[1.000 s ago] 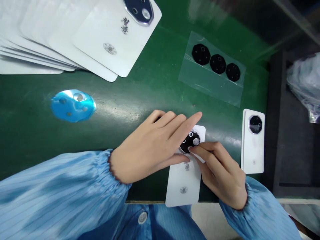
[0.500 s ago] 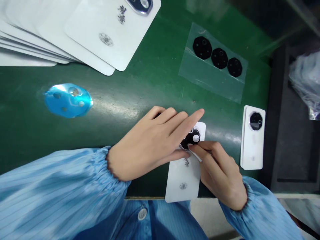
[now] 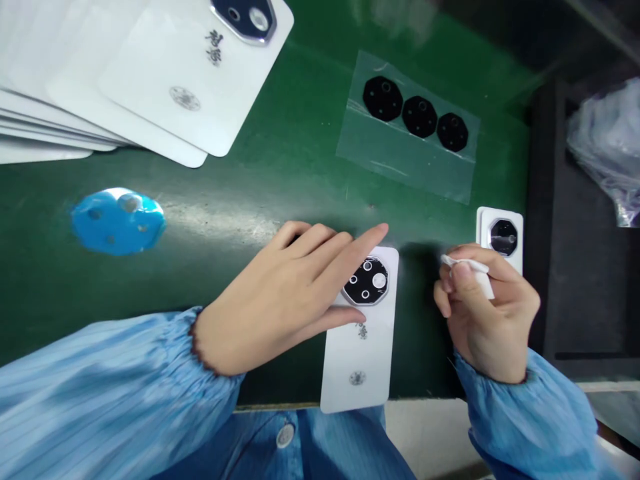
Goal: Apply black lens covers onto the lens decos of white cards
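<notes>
A white phone back panel [image 3: 359, 357] lies at the table's front edge, with a black octagonal camera plate [image 3: 367, 283] at its top. My left hand [image 3: 285, 293] rests across the panel's left side, fingers stretched out. Its index finger and thumb are spread on either side of the camera plate and partly cover it. Off to the right, my right hand [image 3: 487, 303] is closed with a small folded white wipe [image 3: 473, 267] pinched between thumb and fingers. It is apart from the panel and partly hides a small stack of white phone panels [image 3: 517, 257] behind it.
Overlapping large white panels [image 3: 165, 80] fill the upper left. A blue film piece [image 3: 117, 223] with holes lies below them. A clear sheet [image 3: 405, 163] carries three black octagonal pieces [image 3: 383, 99]. A dark tray [image 3: 580, 287] with a plastic bag [image 3: 607, 140] stands at the right.
My right hand has lifted off the camera plate and moved right with the wipe, uncovering the plate's lower part. My left hand stays on the panel. The whole view has shifted slightly.
</notes>
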`<state>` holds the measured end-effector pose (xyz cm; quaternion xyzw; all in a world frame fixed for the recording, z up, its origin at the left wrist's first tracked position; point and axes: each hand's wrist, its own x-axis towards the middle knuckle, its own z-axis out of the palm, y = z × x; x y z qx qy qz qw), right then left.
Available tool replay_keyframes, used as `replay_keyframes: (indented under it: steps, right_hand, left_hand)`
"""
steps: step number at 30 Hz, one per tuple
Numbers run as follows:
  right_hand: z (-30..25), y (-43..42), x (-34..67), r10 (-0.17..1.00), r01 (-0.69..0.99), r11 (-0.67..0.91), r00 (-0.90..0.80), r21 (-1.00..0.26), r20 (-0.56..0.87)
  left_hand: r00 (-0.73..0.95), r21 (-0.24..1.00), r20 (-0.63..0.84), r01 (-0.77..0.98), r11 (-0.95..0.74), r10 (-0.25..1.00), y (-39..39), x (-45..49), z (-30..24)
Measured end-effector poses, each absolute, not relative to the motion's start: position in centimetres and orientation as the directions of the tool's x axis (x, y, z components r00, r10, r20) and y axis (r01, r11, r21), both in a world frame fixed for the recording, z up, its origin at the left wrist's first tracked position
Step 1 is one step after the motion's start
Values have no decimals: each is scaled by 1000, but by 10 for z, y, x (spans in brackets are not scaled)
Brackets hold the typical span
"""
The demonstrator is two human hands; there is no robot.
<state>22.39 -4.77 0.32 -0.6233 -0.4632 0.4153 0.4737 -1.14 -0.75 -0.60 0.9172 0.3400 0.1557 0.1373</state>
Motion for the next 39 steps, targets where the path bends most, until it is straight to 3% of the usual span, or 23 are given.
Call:
replay_keyframes:
  steps: [5, 12, 19, 24, 28, 39]
  right_hand:
    - [3, -44, 229, 960, 116, -145, 256, -983, -111]
    - [5, -48, 230, 958, 184, -164, 265, -969, -112]
    - [3, -49, 227, 961, 222, -171, 251, -960, -114]
    - [1, -50, 230, 975, 244, -127, 210, -962, -75]
    - [0, -50, 232, 984, 269, -92, 170, -959, -46]
    - [-2, -47, 231, 988, 249, -82, 149, -965, -46]
  left_hand:
    - [714, 381, 170, 588, -714, 679, -7, -10, -8]
    - [676, 462, 174, 586, -666, 716, -7, -13, -5]
    - [218, 674, 355, 615, -410, 909, 34, -2, 2]
    - [152, 751, 282, 580, -316, 947, 100, 17, -3]
    - [193, 694, 221, 657, -293, 956, 135, 28, -5]
    - [156, 343, -23, 929, -139, 987, 151, 59, 15]
